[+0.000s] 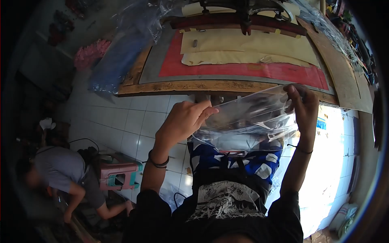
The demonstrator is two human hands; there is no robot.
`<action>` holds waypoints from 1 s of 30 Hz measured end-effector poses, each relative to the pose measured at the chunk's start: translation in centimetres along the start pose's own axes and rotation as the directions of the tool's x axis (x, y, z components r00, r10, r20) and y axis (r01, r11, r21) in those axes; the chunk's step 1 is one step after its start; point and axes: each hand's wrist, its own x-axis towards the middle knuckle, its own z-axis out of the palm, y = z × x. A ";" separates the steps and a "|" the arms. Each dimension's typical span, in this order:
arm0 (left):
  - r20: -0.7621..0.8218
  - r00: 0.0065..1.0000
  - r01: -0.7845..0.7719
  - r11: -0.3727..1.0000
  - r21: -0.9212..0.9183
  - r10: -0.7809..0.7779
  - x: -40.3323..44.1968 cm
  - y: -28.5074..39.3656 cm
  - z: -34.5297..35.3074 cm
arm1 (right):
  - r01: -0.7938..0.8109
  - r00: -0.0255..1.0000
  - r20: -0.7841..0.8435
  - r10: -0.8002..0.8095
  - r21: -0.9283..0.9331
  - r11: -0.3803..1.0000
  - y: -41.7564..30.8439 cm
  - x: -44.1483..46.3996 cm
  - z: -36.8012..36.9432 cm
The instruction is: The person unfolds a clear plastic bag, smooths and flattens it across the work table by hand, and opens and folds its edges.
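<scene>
A clear plastic sheet (251,117), perhaps a bag, is stretched between my two hands in front of my lap. My left hand (184,120) pinches its left upper corner between thumb and fingers. Over on the right, my right hand (303,104) grips the other upper corner, thumb raised along the edge. The sheet sags and creases between them, with bright reflections on its lower part. Its upper right corner overlaps the front edge of the wooden-framed worktable (227,86).
On the table lie a red mat (243,72) and yellowish sheets (247,46) beneath a dark red metal bar (239,25) of a machine. Bundled clear plastic (117,69) hangs at the left. A person (65,170) bends beside a pink and green stool (119,174).
</scene>
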 end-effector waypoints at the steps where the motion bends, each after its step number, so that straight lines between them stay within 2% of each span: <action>1: -0.033 0.999 -0.026 0.999 -0.038 0.025 -0.4 -0.1 0.3 | -0.024 1.000 0.009 0.024 -0.010 1.000 -0.1 -0.1 -0.2; 3: -0.074 0.997 -0.026 0.993 -0.113 0.017 -0.5 -0.2 0.1 | -0.048 0.999 -0.026 0.047 -0.044 0.998 -0.4 0.0 0.3; 6: -0.088 0.996 -0.034 0.999 -0.029 0.032 0.0 0.1 -1.0 | -0.020 1.000 -0.015 0.020 -0.023 1.000 0.2 0.5 0.7; 7: -0.051 0.999 -0.006 0.999 0.040 0.008 0.2 0.0 -1.3 | -0.032 0.999 0.001 0.032 0.000 0.999 0.2 0.6 0.8; 10: 0.057 0.997 -0.057 0.986 0.155 0.049 1.1 0.1 -1.9 | -0.018 0.999 0.040 0.017 0.018 1.000 -0.3 0.5 1.9; 12: 0.058 0.998 -0.027 0.997 -0.075 0.032 2.5 2.0 -0.6 | -0.008 0.991 0.135 0.006 0.016 1.000 -1.1 0.2 3.4; 13: 0.056 0.998 -0.009 0.982 -0.188 0.020 3.2 2.9 0.2 | 0.061 0.988 0.139 -0.066 0.046 0.997 -1.2 0.1 4.4; 15: -0.037 0.995 -0.095 0.969 -0.229 0.089 4.0 3.5 1.0 | 0.196 0.967 0.140 -0.210 0.108 0.975 -0.9 -0.2 6.0; 16: -0.082 0.989 -0.142 0.959 -0.245 0.126 4.3 3.7 1.1 | 0.163 0.969 0.172 -0.177 0.093 0.982 -0.9 -0.1 5.7; 17: -0.056 0.992 -0.124 0.924 -0.361 0.112 4.3 3.6 1.4 | 0.130 0.969 0.200 -0.143 0.078 0.988 -0.8 0.1 5.2; 20: -0.110 0.986 -0.158 0.925 -0.347 0.127 4.1 3.3 2.2 | 0.078 0.973 0.210 -0.098 0.100 0.992 -0.7 0.0 5.0; 23: -0.065 0.992 -0.126 0.934 -0.334 0.110 4.3 3.8 2.1 | 0.089 0.973 0.202 -0.109 0.103 0.991 -1.1 0.1 5.1; 26: 0.099 0.992 -0.024 0.897 -0.441 0.075 4.1 4.4 1.5 | 0.119 0.968 0.210 -0.135 0.087 0.989 -0.9 0.1 5.1; 29: 0.198 0.980 0.104 0.798 -0.593 0.019 3.3 2.4 2.1 | 0.139 0.974 0.170 -0.148 0.065 0.988 -0.7 0.3 4.4; 30: 0.233 0.972 0.149 0.817 -0.557 -0.019 2.9 2.2 1.5 | 0.141 0.977 0.152 -0.149 0.059 0.988 -0.7 0.5 3.9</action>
